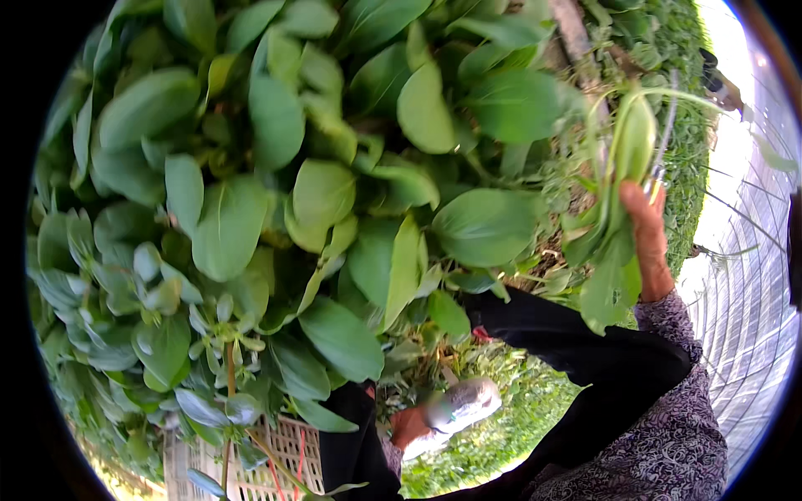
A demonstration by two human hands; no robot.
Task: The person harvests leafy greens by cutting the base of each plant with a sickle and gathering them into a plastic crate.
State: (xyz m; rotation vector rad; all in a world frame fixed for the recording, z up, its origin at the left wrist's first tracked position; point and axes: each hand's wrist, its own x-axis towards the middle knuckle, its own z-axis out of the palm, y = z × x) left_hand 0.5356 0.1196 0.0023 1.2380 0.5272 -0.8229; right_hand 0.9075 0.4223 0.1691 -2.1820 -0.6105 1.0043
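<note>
"Pale, translucent sheeting curves along the right rim of the view, and broad-leaved foliage fills the left and centre. Where, within this setting, is the plant being handled?"

"Upper right: a leafy plant, held at the edge of the foliage. Note its long axis, which runs nearly upright in the view, with pale stalks at the top and broad leaves hanging below."

"Which hand bears it?"

"The right hand, reaching up from a patterned sleeve. Its thumb and fingers are closed on the plant near mid-length, so stalks project above the grip and leaves trail below, to the left of the wrist."

"And the left hand?"

"Compare the lower centre. The left hand appears between the black trouser legs, well apart from the plant and far lower in the view. Beside it lies a pale object, partly blurred; whether the fingers grip it or merely touch it cannot be told."

"How does the crate stand to these?"

"Lower left, slatted and partly overhung by leaves. It lies nearer the left hand than the right, with the trouser legs between it and the plant."
</note>
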